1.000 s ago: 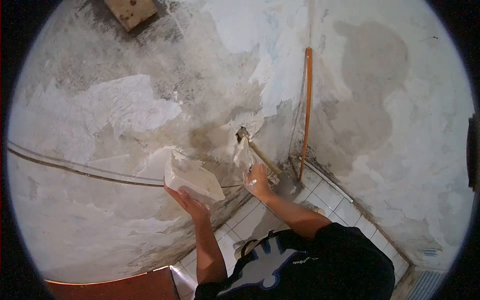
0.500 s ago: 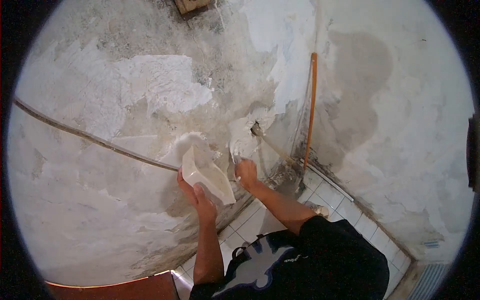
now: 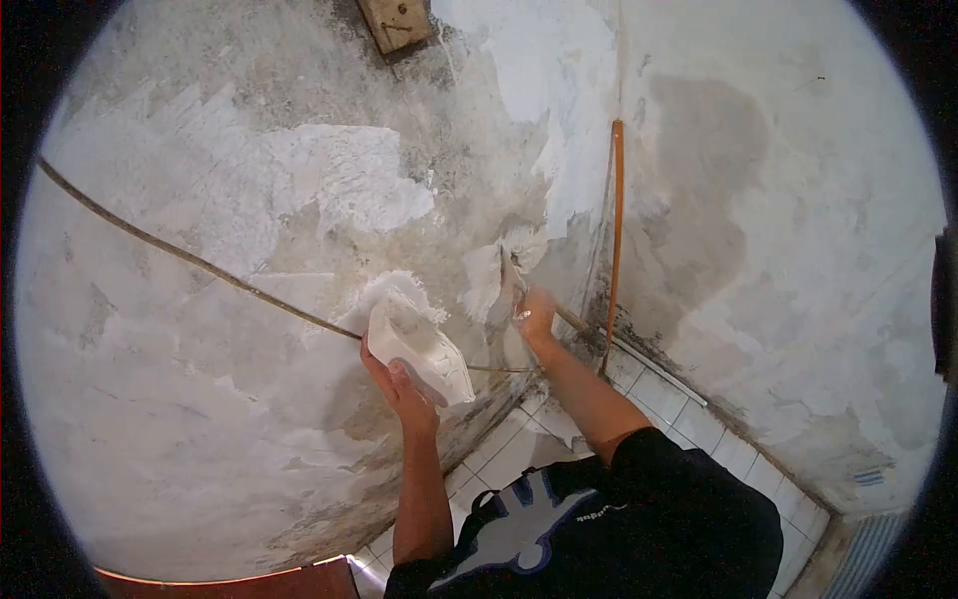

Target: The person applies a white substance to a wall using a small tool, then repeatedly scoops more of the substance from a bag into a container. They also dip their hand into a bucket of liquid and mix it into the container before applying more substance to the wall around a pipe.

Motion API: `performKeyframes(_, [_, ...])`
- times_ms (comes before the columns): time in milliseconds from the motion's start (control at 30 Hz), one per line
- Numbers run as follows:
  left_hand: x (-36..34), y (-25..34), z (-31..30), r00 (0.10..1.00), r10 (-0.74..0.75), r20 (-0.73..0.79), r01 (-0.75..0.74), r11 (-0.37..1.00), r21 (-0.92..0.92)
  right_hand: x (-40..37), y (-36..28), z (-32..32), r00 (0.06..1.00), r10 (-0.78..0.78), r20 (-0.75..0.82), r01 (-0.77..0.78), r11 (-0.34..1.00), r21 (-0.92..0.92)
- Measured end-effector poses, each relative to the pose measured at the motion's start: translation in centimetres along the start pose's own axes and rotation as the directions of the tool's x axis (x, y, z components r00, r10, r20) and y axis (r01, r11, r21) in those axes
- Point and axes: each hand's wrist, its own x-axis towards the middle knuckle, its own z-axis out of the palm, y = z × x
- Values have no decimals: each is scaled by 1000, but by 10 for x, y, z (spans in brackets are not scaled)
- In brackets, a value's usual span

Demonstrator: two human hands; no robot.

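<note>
My left hand point(image 3: 397, 387) is wrapped round a white plastic container point(image 3: 424, 349), tilted, with white paste inside. My right hand point(image 3: 535, 311) is closed on a putty knife point(image 3: 511, 282), somewhat blurred. Its blade lies against the wall at the white-plastered patch point(image 3: 482, 275) around a small hole. Another patch of fresh white plaster point(image 3: 404, 286) shows on the wall just above the container.
A thin cable point(image 3: 200, 262) crosses the wall from the left and passes behind the container. An orange strip point(image 3: 617, 240) stands near the corner. A wooden block point(image 3: 397, 24) is at the top. White floor tiles point(image 3: 504, 449) lie below.
My right hand and the putty knife have moved right and slightly up, with the blade now by the hole. The container remains in my left hand. The view has shifted slightly.
</note>
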Motion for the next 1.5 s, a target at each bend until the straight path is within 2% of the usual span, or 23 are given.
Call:
performKeyframes(133, [-1, -22, -24, 1000, 3, -12, -2, 999, 41, -16, -10, 15, 994, -68, -83, 80, 984, 158])
performKeyframes(233, [-3, -12, -18, 1000, 11, 6, -11, 999, 47, -38, -18, 20, 988, -131, 84, 131, 991, 7])
performKeyframes(300, [-2, -12, -14, 999, -14, 30, 14, 1000, -7, -54, -27, 0, 981, -156, 111, 122, 956, 267])
performKeyframes(400, [-3, -25, -9, 997, -78, -1, 78, 997, -25, -74, -28, -12, 962, -258, 84, 227, 934, 275])
performKeyframes(467, [-2, -24, 1, 995, -37, 88, 43, 997, -69, -83, -6, 6, 951, -251, 183, 218, 959, 184])
performKeyframes(533, [-4, -34, 2, 993, -88, 73, 91, 995, -49, -87, 9, 6, 932, -228, 282, 210, 973, 94])
performKeyframes(600, [-4, -37, 4, 990, -134, 48, 136, 990, -32, -88, 26, 6, 925, 83, 370, -94, 995, 12])
performKeyframes(733, [-7, -38, -1, 988, -120, 97, 128, 989, -80, -90, 39, 9, 968, 69, 242, -48, 995, -92])
performKeyframes(767, [-8, -40, -5, 990, -119, 71, 123, 990, -65, -82, 36, 14, 820, 461, 340, -572, 694, 437])
performKeyframes(800, [-9, -42, -11, 990, -120, 71, 124, 990, -59, -74, 31, 18, 514, 600, 613, -738, -55, 673])
performKeyframes(833, [-9, -43, -17, 990, -119, 80, 124, 991, -58, -68, 24, 20, 511, 599, 617, -740, -60, 670])
performKeyframes(900, [-9, -40, -24, 989, -115, 90, 120, 991, -53, -51, 12, 24, 633, 708, 312, -516, 87, 852])
performKeyframes(933, [-11, -33, -24, 990, -107, 89, 108, 994, -10, -40, 16, 39, 632, 707, 317, -519, 84, 850])
performKeyframes(1000, [-14, -28, -27, 991, -104, 83, 101, 994, 38, -28, 39, 102, 731, 646, 219, -597, 451, 663])
performKeyframes(1100, [-16, -28, -30, 996, -38, 83, 29, 994, 110, -49, 38, 206, 797, 594, 111, -513, 568, 644])
performKeyframes(1167, [-14, -29, -26, 992, -28, 123, 28, 1000, 3, -77, -6, 127, 956, 278, 96, -291, 943, 165])
performKeyframes(1200, [-15, -28, -24, 991, -36, 126, 37, 999, -1, -91, -11, 110, 954, 284, 95, -296, 942, 156])
performKeyframes(1267, [-16, -28, -20, 986, -141, 91, 142, 990, -4, -108, -12, 89, 987, 36, 159, -74, 968, 238])
performKeyframes(1300, [-17, -29, -16, 985, -149, 90, 150, 989, -5, -110, 0, 86, 986, 40, 163, -78, 970, 232])
performKeyframes(1367, [-16, -30, -11, 976, -195, 99, 197, 980, -13, -114, 43, 91, 919, -199, 341, 148, 975, 168])
performKeyframes(1400, [-15, -37, -12, 976, -193, 99, 195, 981, -14, -111, 64, 99, 919, -200, 339, 150, 974, 168])
performKeyframes(1467, [-13, -56, -18, 988, -105, 111, 97, 992, 76, -105, 104, 115, 925, -376, 56, 334, 875, 351])
performKeyframes(1500, [-13, -54, -14, 989, -104, 108, 97, 993, 75, -101, 120, 118, 923, -379, 57, 337, 874, 351])
